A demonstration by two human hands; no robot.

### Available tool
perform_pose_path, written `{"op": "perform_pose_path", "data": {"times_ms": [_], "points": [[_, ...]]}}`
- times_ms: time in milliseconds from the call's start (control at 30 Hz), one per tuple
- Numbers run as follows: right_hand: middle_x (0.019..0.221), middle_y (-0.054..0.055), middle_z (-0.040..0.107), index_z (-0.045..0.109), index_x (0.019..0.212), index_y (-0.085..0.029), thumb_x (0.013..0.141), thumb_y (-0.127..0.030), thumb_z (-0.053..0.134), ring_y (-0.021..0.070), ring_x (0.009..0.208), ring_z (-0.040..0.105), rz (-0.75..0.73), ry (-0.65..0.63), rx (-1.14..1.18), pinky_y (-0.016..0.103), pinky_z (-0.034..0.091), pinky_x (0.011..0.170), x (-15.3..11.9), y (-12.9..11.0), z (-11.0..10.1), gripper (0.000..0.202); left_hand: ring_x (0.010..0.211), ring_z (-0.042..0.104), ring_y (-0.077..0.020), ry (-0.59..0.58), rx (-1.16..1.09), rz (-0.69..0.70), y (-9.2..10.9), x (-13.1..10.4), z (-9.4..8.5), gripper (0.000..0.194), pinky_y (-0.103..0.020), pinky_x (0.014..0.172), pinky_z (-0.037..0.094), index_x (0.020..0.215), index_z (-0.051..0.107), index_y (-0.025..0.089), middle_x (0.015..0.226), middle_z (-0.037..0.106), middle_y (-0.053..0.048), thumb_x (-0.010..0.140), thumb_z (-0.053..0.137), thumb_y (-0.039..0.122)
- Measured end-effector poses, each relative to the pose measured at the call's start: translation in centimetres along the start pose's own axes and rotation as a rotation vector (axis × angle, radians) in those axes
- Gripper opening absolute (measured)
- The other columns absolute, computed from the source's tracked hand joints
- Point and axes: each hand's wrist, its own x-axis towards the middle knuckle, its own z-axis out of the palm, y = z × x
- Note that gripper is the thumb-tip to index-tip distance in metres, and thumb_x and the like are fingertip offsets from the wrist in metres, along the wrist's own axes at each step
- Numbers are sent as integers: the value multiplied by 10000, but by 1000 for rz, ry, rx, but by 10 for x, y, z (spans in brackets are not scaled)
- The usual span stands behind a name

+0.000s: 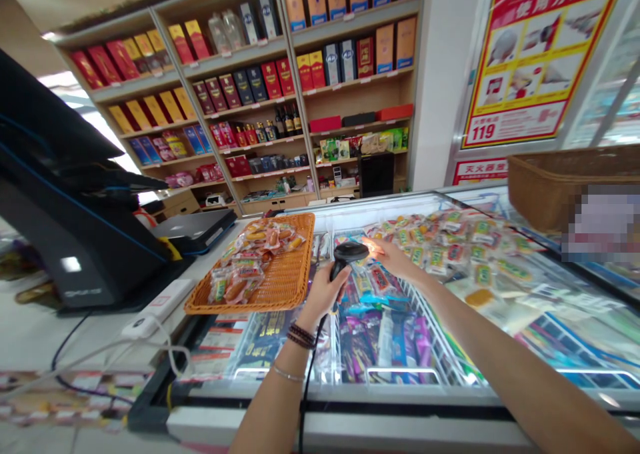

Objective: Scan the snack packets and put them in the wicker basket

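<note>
My left hand (326, 291) is wrapped round the handle of a black barcode scanner (351, 251), and its cable runs down along my wrist. Just right of the scanner head is my right hand (393, 257), its fingers drawn together and brightly lit by the scanner's light. What those fingers hold, if anything, is lost in the glare. Beneath both hands is a glass-topped freezer with wrapped ice creams (383, 341) in wire baskets. Many small packaged snacks (453, 237) are spread on the glass to the right. To the left, a wicker tray (283, 281) bears more wrapped snacks (243, 277).
A black checkout terminal (75, 227) and a flat scale (195, 231) stand at the left, near a white power strip (157, 307) with cables. A brown basket (543, 191) sits at the right. Behind the freezer are shelves (250, 111) of boxed goods.
</note>
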Motion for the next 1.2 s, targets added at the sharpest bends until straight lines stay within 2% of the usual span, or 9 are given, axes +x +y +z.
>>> {"op": "perform_pose_path", "data": {"times_ms": [100,233,467,567,767,867,967,1033,1200], "points": [[1600,146,838,839,1573,-241,1006,-272,752,395,1533,784,36,-34,97,624,584,1341,1,4,1,574,424,451,-113,-15,-3,-7,-1,1,-1,709,-275,459,315,793,625,245,584,576,26,817,920,890],[1569,122,858,879,1499,-270,977,-253,781,399,1522,791,-19,-30,173,639,577,1347,3,14,1,531,415,447,-101,-26,27,-19,-2,2,-2,730,-269,447,314,826,621,240,591,583,38,816,883,922],[1457,93,908,908,1413,-302,930,-235,796,398,1449,828,-58,5,191,654,608,1307,6,21,3,500,409,433,-94,-54,54,7,3,1,-2,757,-262,452,320,828,609,240,563,563,51,840,841,961],[1439,99,909,908,1391,-303,916,-206,749,399,1419,833,-41,123,87,663,615,1301,7,22,-7,510,429,455,-94,7,8,43,5,0,0,765,-257,458,344,841,619,236,598,579,48,825,869,959],[1514,194,828,875,1394,-220,916,-182,664,423,1493,733,-120,536,-293,720,490,1390,12,26,-40,524,475,479,-97,191,-200,107,23,-4,-2,783,-248,479,387,869,618,236,629,581,48,795,905,961],[1453,210,819,865,1352,-216,937,-205,661,431,1422,743,-173,575,-366,725,512,1350,28,24,-43,463,522,533,-108,328,-316,87,40,-6,-18,800,-249,489,424,874,613,236,707,640,25,743,941,953],[1426,189,826,855,1340,-236,966,-212,661,421,1390,754,-234,500,-377,695,533,1332,61,8,-29,421,542,571,-115,464,-352,77,57,-8,-49,807,-248,491,440,897,637,228,749,674,17,677,999,916],[1439,180,833,847,1359,-242,981,-206,667,420,1407,753,-268,416,-367,681,539,1333,90,-14,-7,421,538,575,-117,545,-339,84,62,-9,-74,798,-245,483,434,894,657,223,739,674,19,651,1024,888],[1541,186,829,817,1473,-210,1014,-153,666,390,1492,749,-250,105,-350,594,537,1361,153,-93,85,486,492,516,-113,750,-257,69,42,-8,-128,754,-238,467,403,794,629,239,628,606,33,717,996,894]]}}
